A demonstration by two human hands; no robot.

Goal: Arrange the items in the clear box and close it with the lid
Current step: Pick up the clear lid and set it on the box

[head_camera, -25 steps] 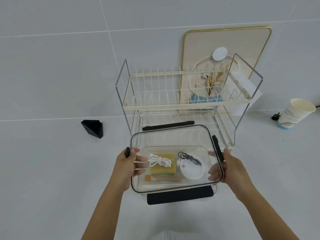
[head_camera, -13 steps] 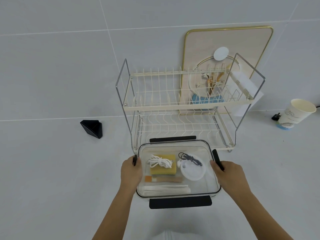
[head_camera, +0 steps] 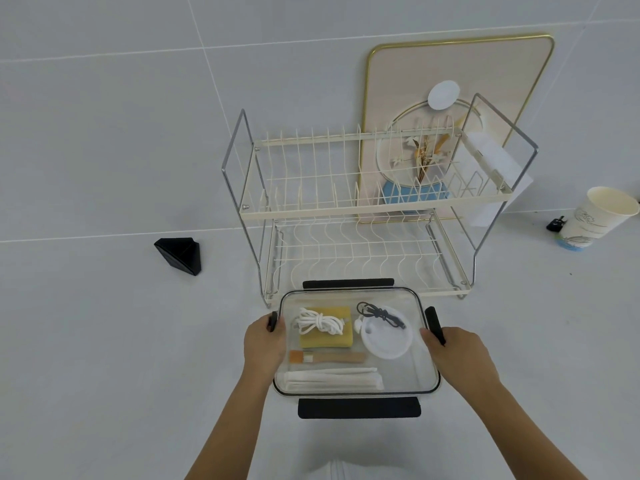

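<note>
The clear box (head_camera: 429, 384) stands on the white counter with its clear lid (head_camera: 412, 299) lying flat on top; black clip flaps stick out on all sides. Through the lid I see a yellow sponge (head_camera: 327, 336) with a white cord (head_camera: 320, 323) on it, a white round cap (head_camera: 386, 339) with a black cable (head_camera: 381, 312), a small brush (head_camera: 329, 357) and white wrapped sticks (head_camera: 334, 378). My left hand (head_camera: 265, 342) grips the lid's left edge by its flap. My right hand (head_camera: 457, 355) grips the right edge by its flap.
A two-tier cream wire dish rack (head_camera: 363, 209) stands right behind the box. A gold-framed board (head_camera: 460, 64) leans on the wall behind it. A black wedge (head_camera: 180, 255) sits to the left, a paper cup (head_camera: 599, 216) at the far right.
The lid, held raised and tilted over the box a second ago, has come down flat onto the box. Both hands stayed on its side edges.
</note>
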